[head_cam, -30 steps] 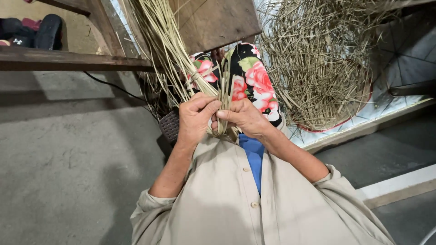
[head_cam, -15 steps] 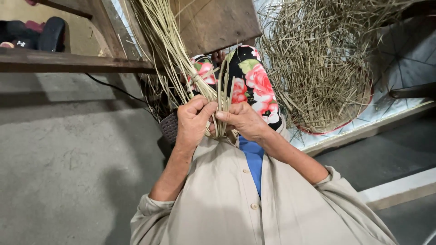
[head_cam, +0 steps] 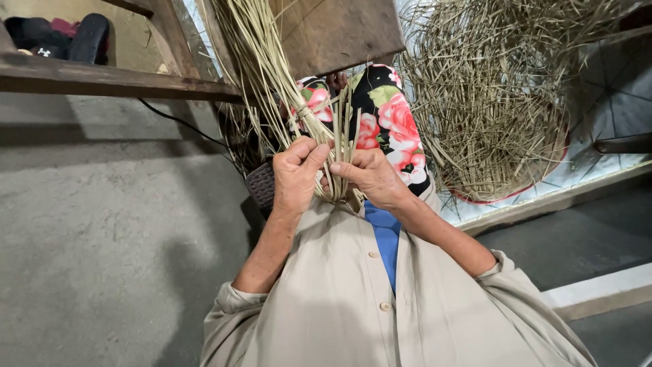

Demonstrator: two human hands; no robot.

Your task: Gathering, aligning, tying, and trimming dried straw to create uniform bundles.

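A bundle of long pale straw strands [head_cam: 268,64] runs from the top of the view down to my lap. My left hand [head_cam: 295,178] is closed around the strands at their lower end, thumb pressed against them. My right hand [head_cam: 372,178] pinches a few strands beside it, fingers touching the left thumb. The strands bend and cross between the two hands. Below the hands are my beige shirt [head_cam: 353,299] and, behind them, floral trousers [head_cam: 390,119].
A large heap of loose straw [head_cam: 496,102] lies in a round red-rimmed tray on the right. A wooden board [head_cam: 339,30] stands behind the strands. A wooden beam [head_cam: 102,80] crosses the left, with dark sandals [head_cam: 81,37] above it. Grey concrete floor [head_cam: 102,258] spreads on the left.
Both hands stay on the strands; the fingers have shifted slightly, working the straw between them. The view has tilted a little.
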